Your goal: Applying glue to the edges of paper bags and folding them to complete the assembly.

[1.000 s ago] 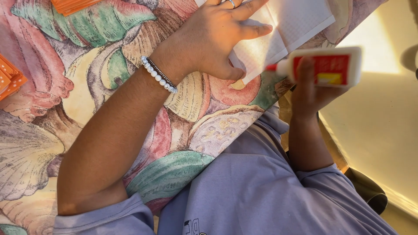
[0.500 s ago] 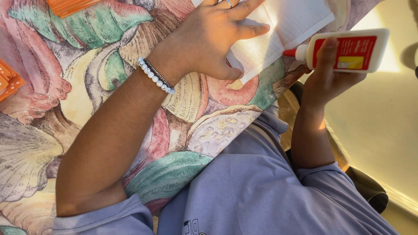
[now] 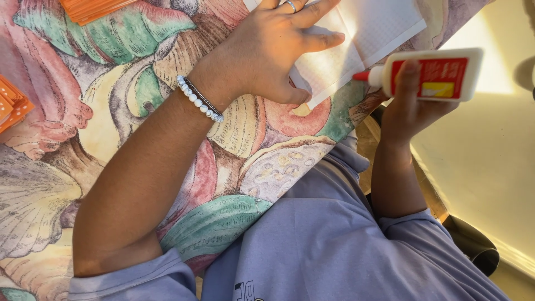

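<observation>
My left hand lies spread and flat on the white paper, fingers fanned out and the palm pressing the sheets down against the flowered tablecloth near the table's far edge, close to its right corner. My right hand is wrapped around the glue bottle, which I hold on its side just off the table's right edge, its red nozzle pointing at the near corner of the paper and almost touching it. As far as I can judge, the gluing is at its start: the paper is pinned in place and the bottle is brought up, but I see no line or dab of glue on the sheet, though bright sunlight washes out part of it. Applying the glue and pressing anything onto it seem to be left. Stacks of orange cards lie untouched at the table's far edge and more orange cards at its left edge, well apart from both hands.
</observation>
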